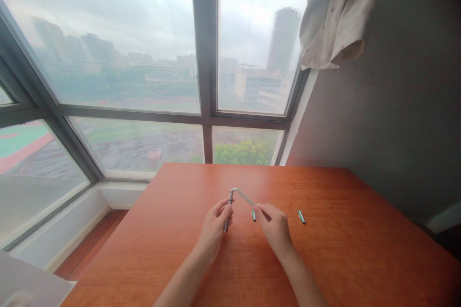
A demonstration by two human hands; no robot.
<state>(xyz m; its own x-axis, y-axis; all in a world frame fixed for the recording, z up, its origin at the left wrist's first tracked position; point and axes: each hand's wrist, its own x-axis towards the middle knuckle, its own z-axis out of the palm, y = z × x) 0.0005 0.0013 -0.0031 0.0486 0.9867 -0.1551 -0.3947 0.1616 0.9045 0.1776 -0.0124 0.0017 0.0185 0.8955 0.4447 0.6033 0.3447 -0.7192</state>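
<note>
My left hand (215,225) is closed around a slim dark stick (226,225) with a shiny silver upper end (231,194), held upright and slightly tilted above the table. Between the thumb and fingers of my right hand (274,225) is a narrow pale grey strip (245,196). The strip slants up to the left, and its far end meets the silver tip; I cannot tell whether the two are joined. Just beside my right fingertips lies a small teal and dark pen-like piece (254,216), partly hidden. Another teal pen-like piece (301,217) lies farther right.
Under my hands is a reddish-brown wooden table (187,192). Beyond its far edge stand large windows with dark frames (207,57). A light-coloured shirt (334,14) hangs at upper right, before a grey wall (389,105). A white ledge (82,220) runs along the left.
</note>
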